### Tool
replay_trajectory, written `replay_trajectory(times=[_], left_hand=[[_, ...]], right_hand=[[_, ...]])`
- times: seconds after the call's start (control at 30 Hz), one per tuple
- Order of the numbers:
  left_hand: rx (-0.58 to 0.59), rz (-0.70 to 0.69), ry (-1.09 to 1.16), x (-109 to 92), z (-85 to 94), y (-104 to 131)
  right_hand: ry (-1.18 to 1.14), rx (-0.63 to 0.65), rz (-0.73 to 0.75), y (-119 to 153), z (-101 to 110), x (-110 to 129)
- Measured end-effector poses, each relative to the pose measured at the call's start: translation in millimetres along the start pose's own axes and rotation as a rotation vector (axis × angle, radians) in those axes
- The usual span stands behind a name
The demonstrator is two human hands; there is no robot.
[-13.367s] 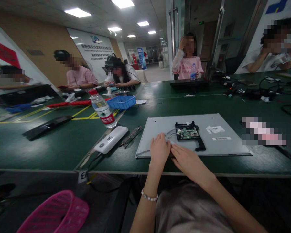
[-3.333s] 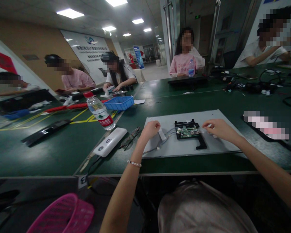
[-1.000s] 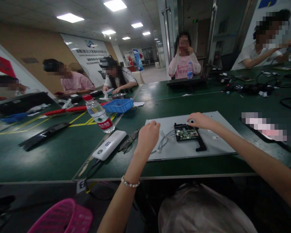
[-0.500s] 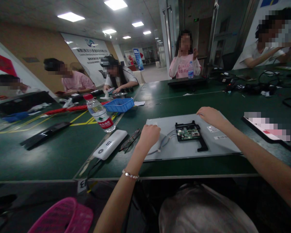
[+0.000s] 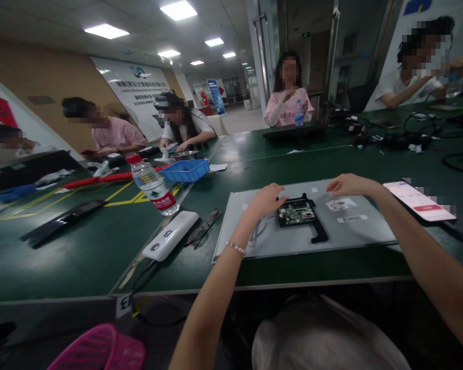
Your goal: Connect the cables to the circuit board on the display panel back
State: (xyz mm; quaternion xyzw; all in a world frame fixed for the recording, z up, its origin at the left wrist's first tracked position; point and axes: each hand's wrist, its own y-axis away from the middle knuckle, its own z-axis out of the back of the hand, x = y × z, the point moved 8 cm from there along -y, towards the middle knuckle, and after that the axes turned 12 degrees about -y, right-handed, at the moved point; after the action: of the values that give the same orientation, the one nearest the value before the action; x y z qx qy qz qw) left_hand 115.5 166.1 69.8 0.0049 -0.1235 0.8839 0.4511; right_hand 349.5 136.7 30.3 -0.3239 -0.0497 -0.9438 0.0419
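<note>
A flat grey panel [image 5: 355, 236] lies on the green table. On its middle sits a black bracket [image 5: 319, 228] around a green circuit board [image 5: 298, 213], with grey cables [image 5: 260, 228] running out to the left. My left hand [image 5: 268, 199] is over the panel's left part, fingers apart, its fingertips at the bracket's upper left corner. Above the panel's upper right part is my right hand [image 5: 347, 185], with bent fingers apart and nothing in them. A white label [image 5: 340, 204] lies below it on the panel.
Left of the panel are glasses [image 5: 203, 228], a white power bank [image 5: 171, 236], a water bottle [image 5: 154, 187] and a blue tray [image 5: 185, 170]. A lit phone [image 5: 419, 200] lies at the right. A pink basket [image 5: 100, 349] stands below the table edge. Several people sit around.
My left hand has moved right, from the panel's left edge to the bracket, and its fingers have opened. My right hand has shifted slightly right, its fingers now apart. The view has shifted slightly.
</note>
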Motion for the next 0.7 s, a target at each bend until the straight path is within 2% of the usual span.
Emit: replay_trajectory(times=[0.13,0.37,0.53,0.7], left_hand=[[0.003,-0.010,0.085,8.8,-11.8,6.7],[0.006,-0.022,0.142,14.4,-13.1,13.2],[0.026,-0.043,0.144,12.7,-20.1,12.3],[0.012,-0.076,0.099,10.4,-21.5,13.3]], right_hand=[[-0.020,0.135,-0.005,7.7,-9.7,2.6],[0.048,0.206,-0.039,5.0,-20.4,-2.4],[0.097,0.133,-0.080,3.1,-4.5,-17.7],[0.190,0.037,-0.255,1.2,9.1,-44.1]])
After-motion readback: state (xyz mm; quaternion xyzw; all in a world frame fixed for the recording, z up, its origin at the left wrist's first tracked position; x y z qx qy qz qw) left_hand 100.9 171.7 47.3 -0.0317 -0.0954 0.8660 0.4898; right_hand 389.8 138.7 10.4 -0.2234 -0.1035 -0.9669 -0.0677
